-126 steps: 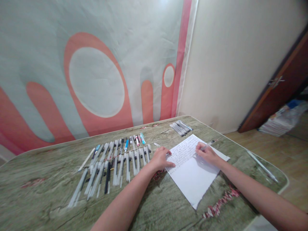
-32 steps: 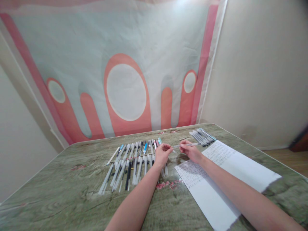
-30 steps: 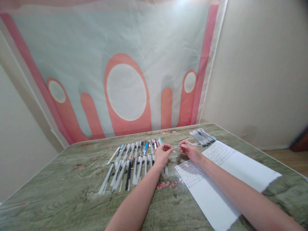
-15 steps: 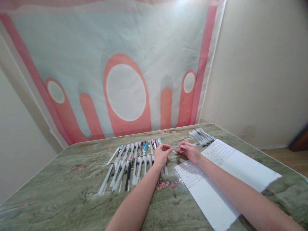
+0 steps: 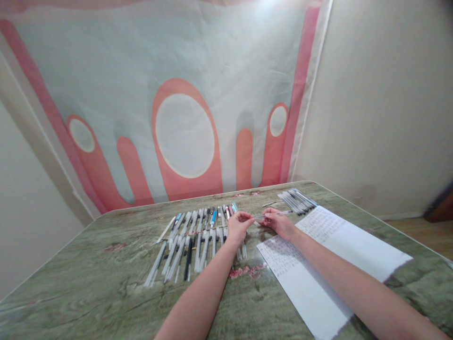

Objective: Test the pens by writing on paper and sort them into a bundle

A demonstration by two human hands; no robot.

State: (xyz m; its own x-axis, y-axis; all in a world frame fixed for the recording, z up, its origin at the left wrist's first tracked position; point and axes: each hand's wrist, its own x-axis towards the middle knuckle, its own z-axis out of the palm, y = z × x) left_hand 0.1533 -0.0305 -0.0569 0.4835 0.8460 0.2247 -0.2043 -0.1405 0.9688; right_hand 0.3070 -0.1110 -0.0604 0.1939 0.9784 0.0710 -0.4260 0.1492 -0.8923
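Observation:
Above the table, my left hand [image 5: 239, 228] pinches the left end of a slim, clear-and-grey pen [image 5: 285, 213]. My right hand [image 5: 280, 225] is closed around the same pen a little further along, and its other end sticks out to the right beyond my fingers. A small clear piece hangs under the gap between my hands, too blurred to name. Behind and left of my left hand lie two rows of pens [image 5: 187, 255], mostly clear or white, with some blue, black and pink ones. My left hand and wrist hide part of these rows.
Written sheets of paper [image 5: 368, 250] lie under my right forearm. A group of slim dark-tipped pens [image 5: 297, 202] rests at the back right, beyond the paper. The wood-patterned table [image 5: 88, 283] ends at a patterned cloth [image 5: 184, 56] hanging behind it.

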